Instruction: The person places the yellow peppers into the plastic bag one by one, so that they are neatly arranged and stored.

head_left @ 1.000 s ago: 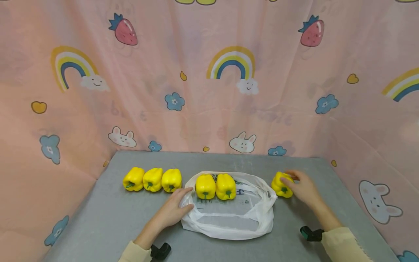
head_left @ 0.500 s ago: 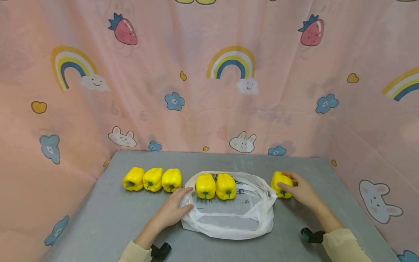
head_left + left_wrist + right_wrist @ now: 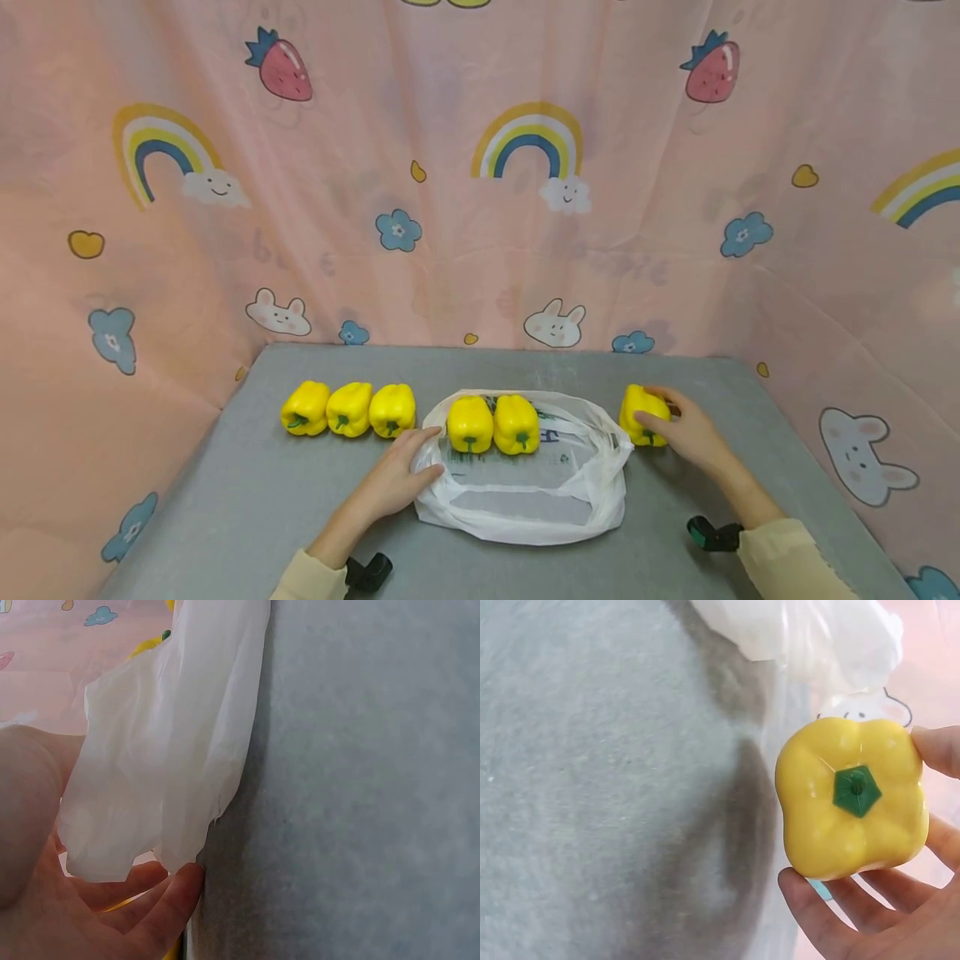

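Note:
My right hand point(image 3: 686, 429) holds a yellow bell pepper point(image 3: 636, 402) between thumb and fingers, just right of a white plastic bag point(image 3: 525, 533). In the right wrist view, that bell pepper point(image 3: 817, 825) shows its green stem end and casts a shadow on the table. The bag lies with its mouth spread wide, and two yellow bell peppers point(image 3: 470, 421) point(image 3: 516, 421) sit side by side within its rim. At the bag's left edge rests my left hand point(image 3: 390, 479), thumb and fingers apart. In the left wrist view, its fingers point(image 3: 169, 907) touch the hanging white plastic point(image 3: 150, 765).
Left of the bag, a row of yellow bell peppers point(image 3: 306, 408) point(image 3: 349, 408) point(image 3: 392, 408) lies on the grey table point(image 3: 225, 517). A pink patterned curtain point(image 3: 337, 167) rises behind and along both sides.
My right hand has firmed its hold on the bell pepper and raised it slightly. The left hand and the bag have stayed in place.

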`<state>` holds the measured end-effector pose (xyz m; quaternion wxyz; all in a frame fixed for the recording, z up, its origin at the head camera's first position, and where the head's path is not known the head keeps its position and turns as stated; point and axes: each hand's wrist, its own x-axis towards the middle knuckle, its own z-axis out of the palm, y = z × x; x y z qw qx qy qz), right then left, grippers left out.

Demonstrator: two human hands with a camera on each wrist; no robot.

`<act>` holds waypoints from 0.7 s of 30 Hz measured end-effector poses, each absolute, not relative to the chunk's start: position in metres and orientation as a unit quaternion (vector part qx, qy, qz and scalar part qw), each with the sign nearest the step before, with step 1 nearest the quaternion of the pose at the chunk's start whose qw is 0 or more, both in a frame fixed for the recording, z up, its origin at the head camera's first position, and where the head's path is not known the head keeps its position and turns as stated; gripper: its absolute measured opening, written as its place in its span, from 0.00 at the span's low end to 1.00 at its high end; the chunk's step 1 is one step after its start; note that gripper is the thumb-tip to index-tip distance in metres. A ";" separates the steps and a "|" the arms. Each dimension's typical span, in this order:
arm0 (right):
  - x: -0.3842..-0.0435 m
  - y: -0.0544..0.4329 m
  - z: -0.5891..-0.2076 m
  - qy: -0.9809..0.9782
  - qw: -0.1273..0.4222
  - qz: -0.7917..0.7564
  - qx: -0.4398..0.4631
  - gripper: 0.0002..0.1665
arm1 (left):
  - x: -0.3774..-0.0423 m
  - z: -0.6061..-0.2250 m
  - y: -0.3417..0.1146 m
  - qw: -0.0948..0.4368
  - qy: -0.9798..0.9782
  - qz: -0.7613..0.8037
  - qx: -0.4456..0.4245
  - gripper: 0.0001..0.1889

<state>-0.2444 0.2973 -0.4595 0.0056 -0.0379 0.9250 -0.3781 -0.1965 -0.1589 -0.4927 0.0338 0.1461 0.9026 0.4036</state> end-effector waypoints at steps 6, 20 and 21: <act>-0.244 0.293 -0.446 0.923 -0.013 -0.383 -0.045 0.43 | -0.196 -0.490 -0.159 0.037 0.904 0.404 0.138 0.30; -0.238 0.283 -0.419 0.921 -0.050 -0.381 -0.066 0.42 | -0.196 -0.491 -0.158 0.040 0.904 0.403 0.136 0.30; -0.237 0.281 -0.417 0.920 -0.050 -0.383 -0.067 0.42 | -0.196 -0.491 -0.158 0.038 0.904 0.402 0.138 0.30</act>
